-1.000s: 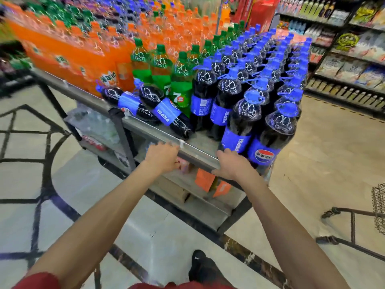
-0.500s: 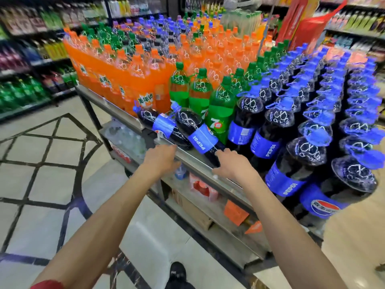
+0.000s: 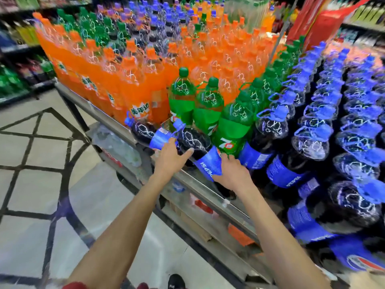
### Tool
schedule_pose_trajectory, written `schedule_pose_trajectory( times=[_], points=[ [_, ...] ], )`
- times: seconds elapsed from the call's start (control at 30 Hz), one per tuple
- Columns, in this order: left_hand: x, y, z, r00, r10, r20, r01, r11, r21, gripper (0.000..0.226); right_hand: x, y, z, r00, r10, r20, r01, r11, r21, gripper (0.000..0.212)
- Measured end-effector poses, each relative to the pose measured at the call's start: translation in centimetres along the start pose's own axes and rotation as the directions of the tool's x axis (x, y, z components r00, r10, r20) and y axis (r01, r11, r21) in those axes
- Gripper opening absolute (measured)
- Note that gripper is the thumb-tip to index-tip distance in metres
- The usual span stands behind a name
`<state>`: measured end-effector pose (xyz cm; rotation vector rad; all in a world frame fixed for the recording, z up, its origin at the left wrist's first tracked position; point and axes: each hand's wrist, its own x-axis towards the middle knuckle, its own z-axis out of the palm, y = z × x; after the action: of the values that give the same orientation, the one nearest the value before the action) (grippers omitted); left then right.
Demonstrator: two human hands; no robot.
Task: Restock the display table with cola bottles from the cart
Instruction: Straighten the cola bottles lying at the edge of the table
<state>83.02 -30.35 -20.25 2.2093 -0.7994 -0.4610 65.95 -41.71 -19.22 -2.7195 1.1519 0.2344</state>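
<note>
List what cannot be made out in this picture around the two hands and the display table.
- Cart: outside the head view.
- Right hand: its fingertips are hidden behind the near lying cola bottle, so the grip is unclear.
- Left hand: its fingers go between that bottle and the second lying bottle, covered by the hand's back.
- Lower shelf: the goods are blurred and partly covered by the display table rim.

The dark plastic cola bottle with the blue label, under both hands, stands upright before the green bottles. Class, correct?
No. The head view shows the dark plastic cola bottle with the blue label lying on its side, under the left hand and right hand, before the green bottles.
</note>
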Motion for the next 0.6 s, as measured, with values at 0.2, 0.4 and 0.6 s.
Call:
schedule_pose_trajectory(
  times=[0.2, 0.4, 0.6],
  points=[
    [0.4, 0.7, 2.3, 0.997, -0.066, 0.034, 0.074, 0.928, -0.364, 0.084, 1.1, 0.8, 2.1, 0.999, 0.031, 0.022, -0.033, 0.993, 0.117, 0.112],
    [1.3, 1.3, 3.4, 0.996, -0.088, 0.032, 0.093, 0.872, -0.481, 0.11, 2.3, 0.4, 3.4, 0.995, 0.101, -0.006, -0.097, 0.968, 0.23, 0.124],
    [2.4, 1.1, 3.3, 0.992, -0.126, 0.03, 0.123, 0.854, -0.506, 0.113, 2.6, 0.2, 3.7, 0.984, 0.171, -0.057, -0.151, 0.955, 0.255, 0.117]
  ],
)
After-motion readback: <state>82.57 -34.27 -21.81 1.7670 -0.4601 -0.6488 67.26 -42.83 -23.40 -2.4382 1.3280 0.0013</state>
